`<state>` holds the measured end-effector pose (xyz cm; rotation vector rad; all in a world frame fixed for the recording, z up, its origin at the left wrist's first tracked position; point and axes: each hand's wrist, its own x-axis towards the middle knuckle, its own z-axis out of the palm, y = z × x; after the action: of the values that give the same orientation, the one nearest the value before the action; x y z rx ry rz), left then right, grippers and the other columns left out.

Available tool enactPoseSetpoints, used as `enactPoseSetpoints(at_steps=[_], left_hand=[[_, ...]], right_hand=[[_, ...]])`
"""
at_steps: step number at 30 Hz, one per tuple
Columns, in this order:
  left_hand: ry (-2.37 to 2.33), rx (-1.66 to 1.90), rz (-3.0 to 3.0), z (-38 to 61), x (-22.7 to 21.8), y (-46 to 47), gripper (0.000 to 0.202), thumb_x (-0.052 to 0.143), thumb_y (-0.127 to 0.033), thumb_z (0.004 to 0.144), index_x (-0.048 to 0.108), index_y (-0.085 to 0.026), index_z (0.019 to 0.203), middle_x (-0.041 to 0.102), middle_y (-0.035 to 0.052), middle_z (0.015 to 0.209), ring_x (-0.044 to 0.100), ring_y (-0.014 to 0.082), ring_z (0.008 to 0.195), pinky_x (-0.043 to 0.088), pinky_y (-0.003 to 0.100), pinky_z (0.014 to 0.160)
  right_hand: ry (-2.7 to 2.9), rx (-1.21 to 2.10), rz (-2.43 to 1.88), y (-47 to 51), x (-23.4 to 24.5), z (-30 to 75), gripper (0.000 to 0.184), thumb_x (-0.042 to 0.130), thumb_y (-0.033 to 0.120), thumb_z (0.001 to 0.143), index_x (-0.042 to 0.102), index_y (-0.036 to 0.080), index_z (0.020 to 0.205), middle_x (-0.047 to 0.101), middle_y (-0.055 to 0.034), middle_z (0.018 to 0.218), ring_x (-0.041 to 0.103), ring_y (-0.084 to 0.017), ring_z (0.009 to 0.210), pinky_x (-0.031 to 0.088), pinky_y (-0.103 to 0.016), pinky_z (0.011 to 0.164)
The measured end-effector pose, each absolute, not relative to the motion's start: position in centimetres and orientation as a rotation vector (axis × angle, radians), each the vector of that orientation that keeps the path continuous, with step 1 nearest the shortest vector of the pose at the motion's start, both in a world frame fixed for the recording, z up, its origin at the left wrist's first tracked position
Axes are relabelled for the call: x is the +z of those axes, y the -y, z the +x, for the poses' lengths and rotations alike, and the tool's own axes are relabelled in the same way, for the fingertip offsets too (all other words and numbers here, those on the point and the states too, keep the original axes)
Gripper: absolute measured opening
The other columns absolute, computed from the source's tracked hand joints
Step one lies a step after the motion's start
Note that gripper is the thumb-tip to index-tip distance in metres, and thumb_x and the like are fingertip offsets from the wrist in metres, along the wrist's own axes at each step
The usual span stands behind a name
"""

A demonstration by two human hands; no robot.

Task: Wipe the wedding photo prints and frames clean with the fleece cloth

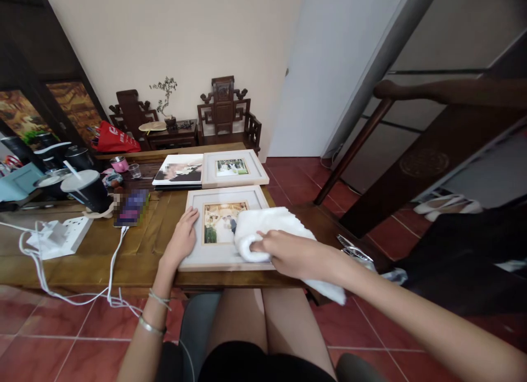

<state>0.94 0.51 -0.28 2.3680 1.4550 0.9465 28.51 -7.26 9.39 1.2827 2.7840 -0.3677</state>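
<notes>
A light wooden picture frame [193,258] with a small photo in a white mat lies flat near the table's front edge. Along its left side rests my left hand [184,235], fingers stretched out on the rim. My right hand [282,251] grips a white cloth [284,220], bunched up and pressed on the frame's lower right part. The cloth covers the right part of the photo, and one end hangs over the table edge. Behind it lie a second framed photo [256,165] and a white-edged photo panel [177,168].
On the left of the wooden table [164,206] are a phone [130,207] on a white cable, a power strip [69,239], a dark cup with a straw [88,192] and a small glass [134,171]. A wooden chair [370,168] stands at right.
</notes>
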Motion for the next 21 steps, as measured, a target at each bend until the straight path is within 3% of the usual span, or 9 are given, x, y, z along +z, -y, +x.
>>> enactPoseSetpoints(at_steps=[3,5,8,11,14,18,21], left_hand=[[-1.432,0.947,2.364,0.8,-0.3,-0.6,0.049,0.035,-0.005,0.082,0.056,-0.008,0.126,0.052,0.0156,0.138,0.037,0.0229,0.137,0.030,0.047,0.114],[-1.426,0.948,2.356,0.7,-0.3,-0.6,0.049,0.036,-0.005,0.082,0.056,-0.012,0.127,0.052,0.0134,0.138,0.037,0.0226,0.137,0.030,0.048,0.114],[-1.436,0.931,2.342,0.6,-0.2,-0.7,0.049,0.037,-0.005,0.082,0.056,-0.012,0.127,0.053,0.0136,0.137,0.037,0.0228,0.137,0.030,0.048,0.114],[-1.435,0.939,2.331,0.6,-0.1,-0.7,0.049,0.037,-0.006,0.083,0.056,-0.013,0.127,0.053,0.0126,0.137,0.037,0.0225,0.137,0.030,0.048,0.114],[-1.429,0.966,2.323,0.7,-0.1,-0.7,0.048,0.037,-0.007,0.083,0.057,-0.015,0.126,0.055,0.0111,0.136,0.038,0.0222,0.136,0.030,0.048,0.114],[-1.452,0.966,2.327,1.0,0.0,-0.6,0.047,0.036,-0.008,0.084,0.057,-0.011,0.126,0.053,0.0134,0.137,0.038,0.0224,0.136,0.029,0.046,0.115],[-1.462,0.948,2.340,1.1,0.0,-0.5,0.045,0.035,-0.010,0.087,0.056,-0.009,0.127,0.052,0.0146,0.138,0.037,0.0226,0.137,0.028,0.046,0.115]], right_hand=[[-2.805,-0.187,1.408,4.3,7.7,27.5,0.049,0.041,-0.007,0.067,0.064,0.007,0.109,0.064,-0.0204,0.109,0.058,-0.032,0.107,0.046,-0.038,0.085],[-2.835,-0.064,1.489,1.6,6.6,26.8,0.051,0.042,-0.006,0.070,0.059,0.004,0.117,0.050,-0.0255,0.132,0.043,-0.036,0.125,0.038,-0.045,0.099],[-2.855,0.089,1.589,-1.9,5.6,26.0,0.048,0.046,-0.002,0.074,0.056,0.004,0.120,0.035,-0.0250,0.145,0.029,-0.039,0.134,0.026,-0.055,0.106],[-2.868,0.102,1.590,-2.9,5.1,25.4,0.043,0.047,0.002,0.078,0.057,0.004,0.120,0.035,-0.0257,0.145,0.027,-0.040,0.134,0.022,-0.062,0.105],[-2.912,0.061,1.459,-0.8,5.0,25.4,0.041,0.046,0.002,0.078,0.060,0.006,0.117,0.040,-0.0245,0.143,0.030,-0.039,0.134,0.024,-0.058,0.106],[-2.911,-0.108,1.221,4.2,6.9,26.3,0.044,0.044,-0.001,0.075,0.061,0.009,0.115,0.050,-0.0234,0.135,0.040,-0.034,0.130,0.036,-0.049,0.101],[-2.832,-0.354,1.048,7.2,9.3,26.7,0.039,0.042,0.000,0.076,0.062,0.010,0.108,0.064,-0.0216,0.112,0.057,-0.031,0.112,0.047,-0.041,0.087]])
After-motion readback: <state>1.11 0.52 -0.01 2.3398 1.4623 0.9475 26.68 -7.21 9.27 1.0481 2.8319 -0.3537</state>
